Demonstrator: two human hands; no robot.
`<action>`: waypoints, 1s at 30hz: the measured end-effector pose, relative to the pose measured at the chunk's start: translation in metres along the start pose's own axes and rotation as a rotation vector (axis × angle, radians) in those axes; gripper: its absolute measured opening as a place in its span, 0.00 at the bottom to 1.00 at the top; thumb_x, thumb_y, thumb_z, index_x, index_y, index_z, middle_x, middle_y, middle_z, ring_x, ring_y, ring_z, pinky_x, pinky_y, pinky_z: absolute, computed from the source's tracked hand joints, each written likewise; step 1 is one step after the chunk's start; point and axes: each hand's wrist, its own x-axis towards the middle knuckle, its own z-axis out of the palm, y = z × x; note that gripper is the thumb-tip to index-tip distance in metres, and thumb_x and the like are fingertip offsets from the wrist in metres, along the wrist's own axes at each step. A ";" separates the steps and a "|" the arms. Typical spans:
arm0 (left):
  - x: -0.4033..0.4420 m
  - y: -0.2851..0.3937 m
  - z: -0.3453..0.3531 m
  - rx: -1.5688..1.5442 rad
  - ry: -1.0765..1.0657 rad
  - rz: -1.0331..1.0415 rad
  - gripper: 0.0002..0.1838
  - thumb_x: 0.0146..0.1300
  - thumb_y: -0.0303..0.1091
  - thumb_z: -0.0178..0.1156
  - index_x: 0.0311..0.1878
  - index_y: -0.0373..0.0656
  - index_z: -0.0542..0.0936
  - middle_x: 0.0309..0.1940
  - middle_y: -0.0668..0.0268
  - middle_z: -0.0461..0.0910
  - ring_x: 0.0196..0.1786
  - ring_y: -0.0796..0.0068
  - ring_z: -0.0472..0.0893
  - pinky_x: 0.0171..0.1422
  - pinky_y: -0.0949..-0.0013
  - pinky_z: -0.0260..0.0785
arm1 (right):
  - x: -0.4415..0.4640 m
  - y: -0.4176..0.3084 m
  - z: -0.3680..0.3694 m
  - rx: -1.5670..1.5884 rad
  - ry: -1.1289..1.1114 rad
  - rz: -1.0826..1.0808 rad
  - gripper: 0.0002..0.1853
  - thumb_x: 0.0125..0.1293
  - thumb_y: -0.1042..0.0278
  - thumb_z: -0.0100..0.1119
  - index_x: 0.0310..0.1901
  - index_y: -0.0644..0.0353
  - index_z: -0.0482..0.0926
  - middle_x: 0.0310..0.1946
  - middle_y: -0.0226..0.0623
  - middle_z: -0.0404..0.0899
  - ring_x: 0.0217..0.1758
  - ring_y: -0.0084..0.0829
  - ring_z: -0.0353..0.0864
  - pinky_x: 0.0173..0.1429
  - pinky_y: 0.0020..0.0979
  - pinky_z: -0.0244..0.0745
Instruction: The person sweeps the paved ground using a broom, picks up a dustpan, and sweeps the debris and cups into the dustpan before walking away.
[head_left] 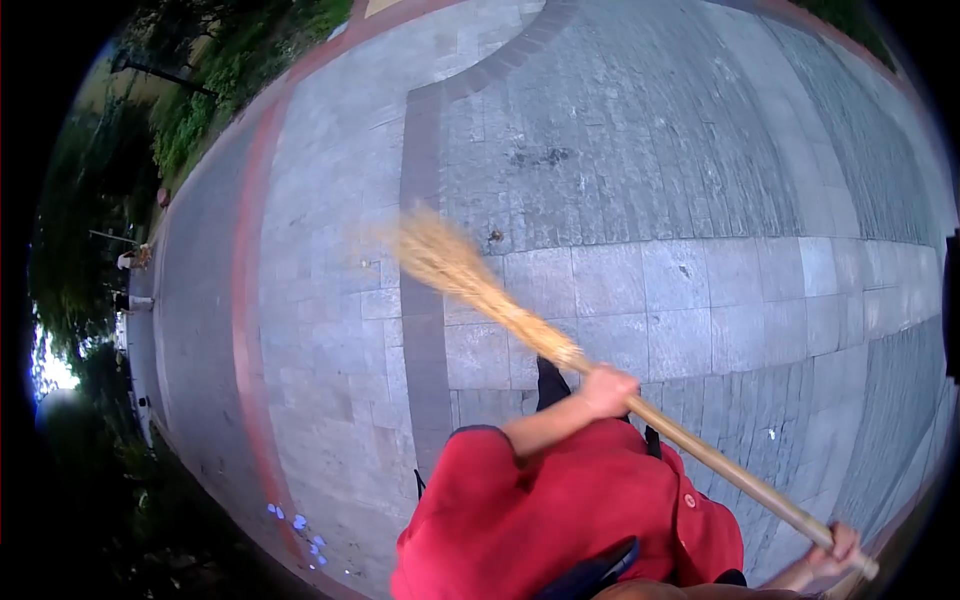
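A straw broom (450,262) reaches diagonally across the view, its bristle end up and to the left over the paving, blurred by motion. My left hand (608,391) is closed around the wooden handle (715,458), a little below where the straw is bound. Near the handle's far end at lower right, my right hand (836,550) is wrapped round it too. A small brown bit of litter (495,236) lies on the stone just right of the bristles. Whether the bristle tips touch the ground I cannot tell.
Grey stone paving (610,280) spreads all around, crossed by a darker band (424,200) and a red line (248,250). Pale blue bits (300,522) lie at lower left. Shrubs (190,120) border the upper left. A person (126,260) is far off at the left edge.
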 end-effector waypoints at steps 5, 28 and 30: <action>0.050 0.033 0.050 -0.087 -0.012 0.147 0.06 0.40 0.35 0.61 0.25 0.52 0.76 0.23 0.67 0.78 0.30 0.62 0.80 0.39 0.59 0.70 | -0.020 -0.080 0.020 -0.033 -0.094 -0.006 0.12 0.64 0.67 0.43 0.22 0.50 0.59 0.17 0.23 0.55 0.24 0.20 0.59 0.47 0.29 0.62; 0.034 -0.004 0.077 -0.043 -0.486 0.025 0.07 0.45 0.37 0.61 0.28 0.50 0.77 0.27 0.63 0.80 0.35 0.60 0.81 0.40 0.57 0.72 | -0.025 -0.021 0.008 -0.092 0.298 0.062 0.19 0.62 0.67 0.51 0.17 0.48 0.56 0.12 0.21 0.54 0.17 0.17 0.56 0.35 0.24 0.63; 0.011 -0.055 0.040 0.027 -0.514 -0.081 0.06 0.45 0.38 0.60 0.28 0.51 0.79 0.27 0.62 0.80 0.34 0.59 0.81 0.40 0.56 0.73 | -0.033 0.073 0.025 -0.144 0.454 0.077 0.17 0.61 0.65 0.52 0.17 0.50 0.58 0.11 0.22 0.54 0.17 0.18 0.57 0.34 0.27 0.65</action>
